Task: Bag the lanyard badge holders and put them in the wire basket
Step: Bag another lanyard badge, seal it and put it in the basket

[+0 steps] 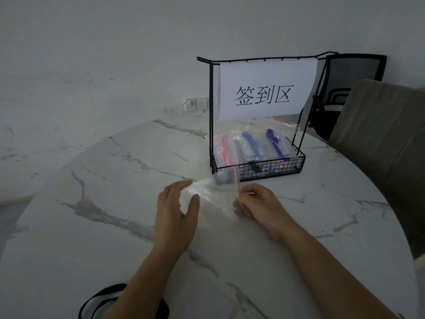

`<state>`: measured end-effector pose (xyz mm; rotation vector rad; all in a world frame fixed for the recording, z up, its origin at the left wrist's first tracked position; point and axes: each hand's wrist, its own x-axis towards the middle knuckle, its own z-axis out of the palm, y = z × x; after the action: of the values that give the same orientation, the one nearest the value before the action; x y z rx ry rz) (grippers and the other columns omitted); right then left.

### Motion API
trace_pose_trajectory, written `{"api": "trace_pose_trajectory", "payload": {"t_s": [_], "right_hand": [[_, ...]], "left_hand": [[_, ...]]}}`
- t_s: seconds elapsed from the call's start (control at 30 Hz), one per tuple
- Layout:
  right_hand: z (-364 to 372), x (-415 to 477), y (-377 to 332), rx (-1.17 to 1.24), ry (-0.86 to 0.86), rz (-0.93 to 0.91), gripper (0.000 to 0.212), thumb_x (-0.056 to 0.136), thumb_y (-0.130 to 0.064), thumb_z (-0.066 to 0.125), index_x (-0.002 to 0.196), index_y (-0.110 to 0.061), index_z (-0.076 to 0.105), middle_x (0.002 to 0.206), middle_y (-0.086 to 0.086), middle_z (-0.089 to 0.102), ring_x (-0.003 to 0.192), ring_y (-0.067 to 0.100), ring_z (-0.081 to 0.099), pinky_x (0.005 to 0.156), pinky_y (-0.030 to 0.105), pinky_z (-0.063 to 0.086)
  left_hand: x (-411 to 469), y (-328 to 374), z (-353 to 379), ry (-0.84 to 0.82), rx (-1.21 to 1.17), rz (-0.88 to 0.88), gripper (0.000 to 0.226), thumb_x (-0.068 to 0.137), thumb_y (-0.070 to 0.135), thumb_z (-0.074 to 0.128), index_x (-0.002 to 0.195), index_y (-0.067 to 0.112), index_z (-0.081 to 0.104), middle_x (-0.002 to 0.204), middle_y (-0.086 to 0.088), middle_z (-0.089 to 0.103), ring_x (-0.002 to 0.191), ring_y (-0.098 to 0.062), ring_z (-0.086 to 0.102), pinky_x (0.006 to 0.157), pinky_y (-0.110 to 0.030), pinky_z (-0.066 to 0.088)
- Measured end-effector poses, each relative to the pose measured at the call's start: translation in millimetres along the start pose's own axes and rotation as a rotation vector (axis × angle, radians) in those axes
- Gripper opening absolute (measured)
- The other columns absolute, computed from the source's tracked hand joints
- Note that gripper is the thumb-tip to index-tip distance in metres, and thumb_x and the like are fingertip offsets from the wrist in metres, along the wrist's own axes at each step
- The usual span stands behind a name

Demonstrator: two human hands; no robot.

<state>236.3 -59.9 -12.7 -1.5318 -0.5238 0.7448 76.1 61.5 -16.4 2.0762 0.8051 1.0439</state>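
Note:
A clear zip bag (213, 199) with a red seal strip is held above the marble table (92, 203), between my two hands. My right hand (257, 203) pinches the bag's red-striped mouth edge. My left hand (174, 210) lies at the bag's other end with thumb and fingers spread around it. A dark item shows faintly inside the bag's far end, close to the black wire basket (259, 171). The basket holds several bagged badge holders with pink and blue lanyards (250, 143).
A white paper sign (266, 88) hangs on the basket's tall back frame. An upholstered chair back (379, 139) stands at the right, a black mesh office chair (354, 74) behind it. Wall sockets (195, 104) sit beyond the table's far edge.

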Motion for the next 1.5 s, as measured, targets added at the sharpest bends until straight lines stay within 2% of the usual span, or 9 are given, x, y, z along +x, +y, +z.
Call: {"api": "trace_pose_trajectory", "payload": {"t_s": [0.17,0.3,0.4,0.67,0.83,1.0,1.17,1.3,1.5], "right_hand": [[-1.6,-2.1,-1.6,-0.004,-0.135,0.042,0.018,0.093,-0.007,0.06,0.095,-0.015,0.077,0.075,0.008,0.073,0.061,0.013,0.066,0.057,0.021,0.052],[-1.3,-6.0,-1.0,-0.118,-0.123,0.013,0.012,0.091,-0.021,0.07,0.084,-0.024,0.08,0.067,0.002,0.07,0.056,0.009,0.061,0.053,0.019,0.049],[-0.9,-6.1,-1.3,-0.14,-0.014,-0.044,0.003,0.084,-0.025,0.078,0.082,-0.024,0.079,0.071,0.004,0.074,0.057,0.008,0.064,0.052,0.017,0.05],[-9.1,3.9,4.3,-0.411,0.267,-0.39,0.011,0.083,-0.026,0.078,0.092,-0.028,0.073,0.086,-0.015,0.072,0.082,-0.002,0.065,0.07,0.008,0.045],[2.2,-21.4,-10.1,-0.639,-0.357,-0.438,0.032,0.069,-0.057,0.082,0.096,-0.042,0.074,0.096,-0.023,0.067,0.088,0.0,0.063,0.068,0.013,0.045],[29.7,-40.7,-12.3,-1.115,-0.838,-0.361,0.076,0.051,-0.076,0.08,0.119,-0.064,0.05,0.111,-0.029,0.037,0.108,-0.003,0.036,0.099,0.027,0.042],[35.6,-47.1,-17.4,-1.136,-0.877,-0.333,0.058,0.059,-0.064,0.084,0.11,-0.05,0.062,0.109,-0.018,0.041,0.106,0.007,0.037,0.098,0.034,0.044],[25.5,-44.0,-14.1,-1.077,-0.812,-0.312,0.051,0.06,-0.061,0.085,0.1,-0.043,0.059,0.103,-0.023,0.049,0.096,-0.003,0.046,0.081,0.018,0.043],[13.5,-26.3,-18.3,-0.405,-0.506,-0.294,0.021,0.08,-0.023,0.083,0.09,-0.025,0.066,0.08,-0.015,0.067,0.071,0.005,0.058,0.067,0.02,0.049]], "left_hand": [[5.9,-12.7,-5.1,-0.16,-0.018,-0.103,0.053,0.101,0.028,0.051,0.15,0.027,0.032,0.15,0.012,0.038,0.141,-0.009,0.03,0.116,-0.034,0.028],[2.9,-10.4,-1.2,-0.289,-0.105,-0.103,0.052,0.097,0.024,0.059,0.143,0.03,0.038,0.118,0.017,0.064,0.108,0.009,0.055,0.085,-0.002,0.036],[2.1,-10.4,1.9,-0.304,-0.053,-0.083,0.049,0.092,0.018,0.066,0.136,0.028,0.048,0.087,0.014,0.07,0.082,0.001,0.063,0.072,-0.006,0.043],[11.4,-23.1,-1.1,-0.11,-0.004,-0.168,0.032,0.089,0.016,0.069,0.117,0.027,0.058,0.078,0.011,0.069,0.071,-0.004,0.062,0.06,-0.003,0.039],[19.2,-38.6,-9.7,0.04,0.063,-0.291,0.026,0.088,0.018,0.069,0.112,0.025,0.063,0.074,0.015,0.064,0.065,0.002,0.058,0.058,-0.008,0.035],[22.7,-47.3,-16.4,0.071,0.069,-0.35,0.024,0.087,0.019,0.069,0.111,0.023,0.066,0.076,0.014,0.064,0.071,0.002,0.057,0.06,-0.013,0.037],[23.7,-48.9,-18.7,0.053,0.064,-0.356,0.019,0.087,0.017,0.068,0.104,0.024,0.072,0.082,0.012,0.066,0.076,0.004,0.059,0.07,-0.02,0.043],[24.5,-48.4,-19.3,0.049,-0.029,-0.39,0.016,0.085,0.015,0.071,0.099,0.024,0.073,0.082,0.011,0.07,0.078,-0.002,0.063,0.071,-0.021,0.046],[27.2,-47.9,-24.5,0.023,-0.119,-0.417,0.016,0.085,0.011,0.071,0.09,0.026,0.072,0.078,0.008,0.072,0.065,-0.006,0.064,0.054,-0.011,0.045]]}}
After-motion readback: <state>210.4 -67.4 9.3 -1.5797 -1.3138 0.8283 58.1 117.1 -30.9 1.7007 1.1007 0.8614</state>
